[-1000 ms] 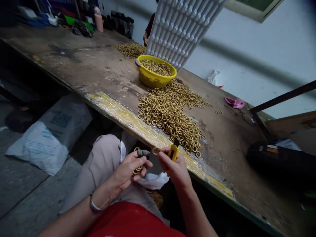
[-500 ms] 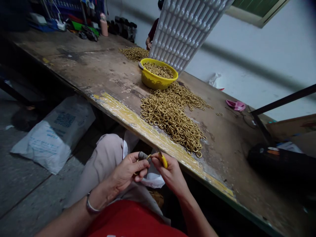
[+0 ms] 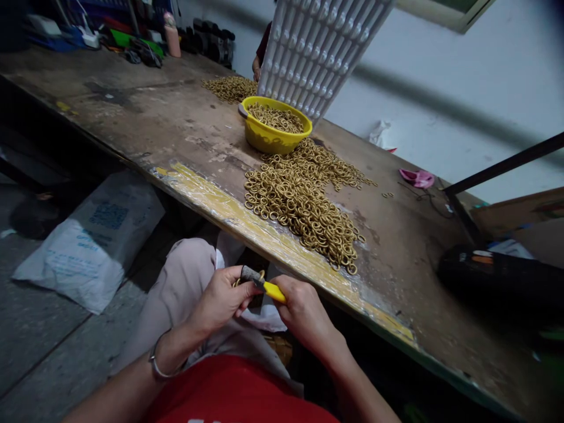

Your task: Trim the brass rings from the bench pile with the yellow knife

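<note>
- No word can be read with certainty around the two working hands, the left hand (image 3: 224,296) and the right hand (image 3: 304,302).
- Out to the left of the left hand, a white sack (image 3: 66,282) carries blue print: a square, QR-style code (image 3: 108,215), its fine pattern smudged from where I stand.
- Below that code, on the same sack, short lines of blue lettering (image 3: 83,238) run above further rows of smaller characters, all too blurred to spell out.
- Below the grip, white marks (image 3: 205,420) show on a red shirt (image 3: 233,388), cut off and unreadable.
</note>
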{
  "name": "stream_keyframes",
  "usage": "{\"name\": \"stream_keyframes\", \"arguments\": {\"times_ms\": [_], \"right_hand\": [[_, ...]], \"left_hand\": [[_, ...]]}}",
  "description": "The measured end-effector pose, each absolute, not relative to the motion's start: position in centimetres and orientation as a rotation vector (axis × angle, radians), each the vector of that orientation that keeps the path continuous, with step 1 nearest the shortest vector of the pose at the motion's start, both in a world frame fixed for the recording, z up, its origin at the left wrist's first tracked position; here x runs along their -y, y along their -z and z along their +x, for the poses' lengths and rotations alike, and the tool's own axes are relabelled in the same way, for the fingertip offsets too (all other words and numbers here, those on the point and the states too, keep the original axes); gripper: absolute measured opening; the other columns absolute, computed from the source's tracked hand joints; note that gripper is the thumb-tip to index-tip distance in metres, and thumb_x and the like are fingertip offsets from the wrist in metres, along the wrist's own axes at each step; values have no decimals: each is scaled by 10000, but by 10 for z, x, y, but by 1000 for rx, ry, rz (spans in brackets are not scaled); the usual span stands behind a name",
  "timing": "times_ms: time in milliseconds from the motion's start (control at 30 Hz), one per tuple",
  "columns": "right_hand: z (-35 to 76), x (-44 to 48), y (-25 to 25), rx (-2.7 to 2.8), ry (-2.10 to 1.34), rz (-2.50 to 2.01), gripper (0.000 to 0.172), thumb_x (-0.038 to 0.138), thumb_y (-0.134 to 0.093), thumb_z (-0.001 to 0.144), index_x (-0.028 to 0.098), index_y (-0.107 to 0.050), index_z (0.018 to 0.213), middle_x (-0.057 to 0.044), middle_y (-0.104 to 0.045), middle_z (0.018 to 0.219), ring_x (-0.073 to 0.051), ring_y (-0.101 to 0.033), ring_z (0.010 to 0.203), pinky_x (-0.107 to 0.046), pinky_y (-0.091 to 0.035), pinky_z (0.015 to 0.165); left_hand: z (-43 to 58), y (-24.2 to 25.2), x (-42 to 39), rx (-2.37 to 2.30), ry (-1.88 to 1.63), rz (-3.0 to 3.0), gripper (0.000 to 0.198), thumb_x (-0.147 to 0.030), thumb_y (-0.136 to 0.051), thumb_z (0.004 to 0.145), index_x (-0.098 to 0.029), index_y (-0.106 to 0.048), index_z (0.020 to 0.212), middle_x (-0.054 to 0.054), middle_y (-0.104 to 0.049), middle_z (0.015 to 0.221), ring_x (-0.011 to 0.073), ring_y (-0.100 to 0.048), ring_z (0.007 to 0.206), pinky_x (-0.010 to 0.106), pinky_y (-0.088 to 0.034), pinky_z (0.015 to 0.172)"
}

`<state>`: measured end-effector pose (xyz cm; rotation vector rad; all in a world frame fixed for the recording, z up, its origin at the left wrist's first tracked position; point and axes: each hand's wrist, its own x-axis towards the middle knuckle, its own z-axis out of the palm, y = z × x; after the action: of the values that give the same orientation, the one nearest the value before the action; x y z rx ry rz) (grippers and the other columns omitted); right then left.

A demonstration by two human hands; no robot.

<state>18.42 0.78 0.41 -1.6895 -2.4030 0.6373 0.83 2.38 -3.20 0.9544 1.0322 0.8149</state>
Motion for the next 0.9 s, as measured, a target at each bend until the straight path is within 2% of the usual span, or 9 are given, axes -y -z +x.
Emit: {"name": "stream_keyframes", "arguments": {"times_ms": [100, 200, 300, 400, 500, 600, 700, 800, 900], "right_hand": [[187, -12, 0, 2464, -486, -1733, 237, 36, -479, 816, 191, -631, 910, -35, -684, 830, -153, -615, 717, -230, -361, 627], [203, -25, 7, 2419, -240, -2035, 228, 50, -488, 823, 181, -629, 945, -59, -691, 841, -171, -619, 710, -252, -330, 598], [224, -46, 10, 2240, -37, -2320, 182, 67, -500, 816, 168, -627, 897, -71, -688, 827, -182, -611, 694, -265, -314, 592], [227, -72, 10, 2240, 8, -2175, 197, 90, -504, 828, 182, -632, 946, -58, -675, 902, -180, -614, 777, -258, -344, 643], [210, -101, 12, 2312, 49, -2060, 282, 84, -507, 831, 207, -622, 1055, -54, -639, 1015, -165, -610, 795, -251, -354, 643], [193, -130, 17, 2372, 131, -2105, 268, 79, -473, 866, 203, -607, 1062, -67, -604, 1037, -152, -609, 750, -252, -354, 617], [189, -150, 21, 2463, 139, -2154, 218, 93, -413, 917, 168, -614, 958, -85, -591, 988, -152, -611, 699, -262, -357, 591], [193, -154, 21, 2448, 136, -2153, 218, 88, -409, 913, 154, -616, 902, -94, -596, 957, -154, -601, 674, -266, -356, 581], [198, -142, 14, 2268, -32, -1959, 140, 132, -464, 896, 156, -601, 876, -71, -597, 887, -153, -566, 693, -254, -361, 612]], "left_hand": [[6, 25, -24, -1025, -796, 964, 244, -321, -726, 731, -157, -571, 638, -67, -476, 421, 50, -369, 341, 169, -270, 341], [0, 9, -20, -1009, -726, 958, 179, -231, -701, 708, -168, -561, 617, -66, -474, 427, 57, -373, 348, 175, -277, 346], [-5, -1, -16, -930, -635, 965, 164, -191, -696, 692, -165, -559, 607, -59, -466, 453, 58, -371, 379, 179, -263, 362], [-4, 8, -17, -856, -637, 929, 234, -320, -708, 739, -154, -574, 641, -62, -440, 456, 48, -329, 393, 175, -224, 371], [4, 30, -24, -853, -683, 860, 351, -471, -678, 776, -141, -597, 688, -63, -431, 450, 45, -313, 382, 172, -212, 361], [7, 44, -30, -862, -752, 801, 339, -458, -706, 766, -149, -569, 741, -39, -530, 518, 37, -334, 376, 161, -213, 350], [3, 45, -36, -816, -793, 706, 307, -411, -703, 780, -166, -524, 825, 22, -657, 709, 37, -407, 405, 148, -218, 348], [-3, 42, -42, -716, -779, 567, 276, -399, -657, 803, -163, -530, 869, 43, -668, 712, 59, -479, 424, 151, -211, 348], [-5, 42, -48, -647, -752, 474, 311, -438, -652, 804, -149, -541, 776, 41, -651, 669, 44, -453, 373, 159, -184, 322]]}}
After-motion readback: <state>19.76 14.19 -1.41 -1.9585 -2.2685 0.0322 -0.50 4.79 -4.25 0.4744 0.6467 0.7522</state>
